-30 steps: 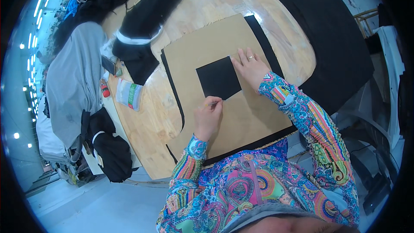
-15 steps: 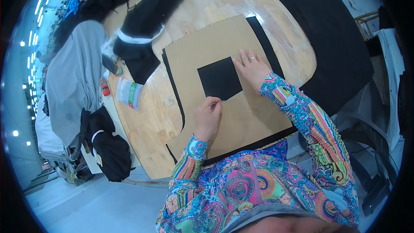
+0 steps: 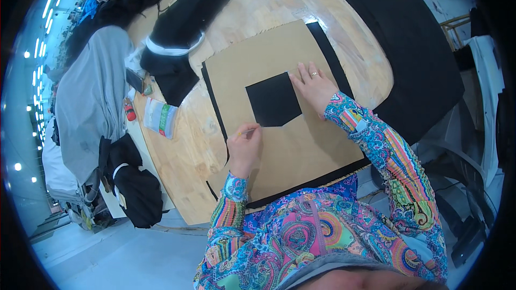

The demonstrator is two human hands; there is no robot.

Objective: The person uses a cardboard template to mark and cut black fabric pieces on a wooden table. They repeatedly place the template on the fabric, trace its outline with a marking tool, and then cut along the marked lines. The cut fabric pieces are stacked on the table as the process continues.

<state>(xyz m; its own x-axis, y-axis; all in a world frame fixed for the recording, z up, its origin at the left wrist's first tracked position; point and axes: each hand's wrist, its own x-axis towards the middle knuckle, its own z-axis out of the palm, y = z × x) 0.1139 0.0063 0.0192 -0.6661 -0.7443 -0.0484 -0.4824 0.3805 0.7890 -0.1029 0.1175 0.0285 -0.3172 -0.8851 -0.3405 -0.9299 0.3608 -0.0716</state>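
Fingers of the left hand (image 3: 244,147) pinch a thin, pale marking stick (image 3: 246,131), seemingly chalk or a pencil, its tip aimed at the lower left edge of the black fabric piece (image 3: 273,99). That grip is pressed together around the stick, with the heel of the hand resting on the brown paper pattern sheet (image 3: 290,129). The right hand (image 3: 314,86) lies flat with fingers spread, a ring on one finger, its fingertips pressing the right edge of the black piece, pinching nothing.

The black piece, a five-sided pocket shape, sits near the middle of the brown sheet, which lies over a strip of black cloth (image 3: 330,59) showing along its left, right and lower borders. All of this rests at the near edge of the wooden counter (image 3: 177,145).

For a clean outline, the judgement is that the flat hand should keep firm pressure close to the edge being traced, so the piece cannot slide, while the stick stays snug against that edge.

Further out, folded black garments (image 3: 177,32) lie toward the far left of the counter, a small plastic packet (image 3: 160,117) sits near its left edge, and a large black cloth panel (image 3: 414,48) covers the far right corner. Grey fabric (image 3: 88,96) hangs beyond the left edge.
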